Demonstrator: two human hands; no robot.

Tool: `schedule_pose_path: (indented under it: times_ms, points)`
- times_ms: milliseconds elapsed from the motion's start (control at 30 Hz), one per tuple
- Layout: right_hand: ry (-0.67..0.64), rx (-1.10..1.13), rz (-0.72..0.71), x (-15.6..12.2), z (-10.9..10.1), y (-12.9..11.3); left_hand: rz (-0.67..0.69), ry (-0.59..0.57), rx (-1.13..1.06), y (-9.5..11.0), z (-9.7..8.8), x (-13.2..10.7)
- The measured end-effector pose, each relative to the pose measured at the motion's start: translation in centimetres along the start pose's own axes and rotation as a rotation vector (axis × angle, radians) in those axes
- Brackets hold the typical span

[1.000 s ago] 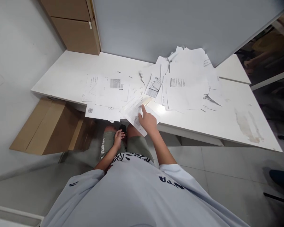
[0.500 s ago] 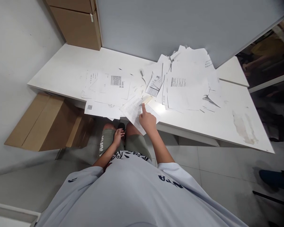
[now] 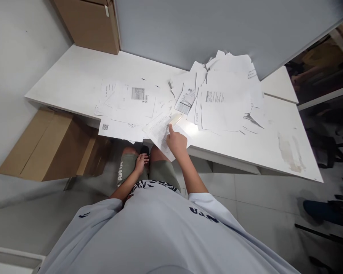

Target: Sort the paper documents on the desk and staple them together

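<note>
"Where's your right hand (image 3: 176, 142)?"

"Over the near edge of the white desk (image 3: 65, 89), lower middle of the frame. It's half closed, with the fingers curled in and my index finger (image 3: 170, 129) reaching out, its tip on a printed form (image 3: 159, 133). I'm touching that sheet, not gripping it."

"And where's the form?"

"It lies askew at the front of the desk, its lower corner sticking out past the edge toward my lap. A pale cream strip (image 3: 175, 119) sits on its upper end, just beyond my fingertip."

"Your left hand (image 3: 141, 163)?"

"Down off the desk, on my olive shorts (image 3: 128, 165), fingers loosely curled. It holds nothing I can make out. Just above it, between my knees, there's a small dark object (image 3: 144, 150), but I can't tell what it is."

"What's around the form?"

"A big pile of papers (image 3: 225, 102) sits just to the right, and more sheets (image 3: 128, 104) are spread to the left, including one with a QR code (image 3: 111, 128). A cardboard box (image 3: 51, 148) stands below the desk on the left."
</note>
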State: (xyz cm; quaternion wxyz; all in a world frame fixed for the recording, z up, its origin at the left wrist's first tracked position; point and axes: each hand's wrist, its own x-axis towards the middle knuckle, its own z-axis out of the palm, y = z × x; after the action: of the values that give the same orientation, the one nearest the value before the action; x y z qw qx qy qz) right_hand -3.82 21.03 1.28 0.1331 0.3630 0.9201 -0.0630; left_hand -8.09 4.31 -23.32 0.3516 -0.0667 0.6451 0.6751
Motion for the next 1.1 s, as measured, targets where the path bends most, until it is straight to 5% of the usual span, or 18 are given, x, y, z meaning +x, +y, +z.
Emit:
schedule_pose_path:
  times_ms: [567,700,800,967,1100]
  points:
    - [0.024,0.068,-0.022,-0.2,-1.6,0.9,-0.074,-0.016,0.016,-0.6,1.2,1.3]
    - [0.282,0.289,-0.099,-2.8,1.1,2.7,-0.097,-0.017,0.009,-0.6,1.4,1.6]
    - [0.429,0.502,0.017,-5.3,4.7,5.0,-0.107,-0.022,0.002,-0.6,1.4,1.6]
    - [0.364,0.830,0.265,-7.4,9.8,7.0,-0.149,-0.004,0.004,-1.0,1.6,2.2]
    - [0.236,1.236,0.340,-5.9,10.9,5.4,-0.144,0.013,0.029,-1.0,1.9,2.3]
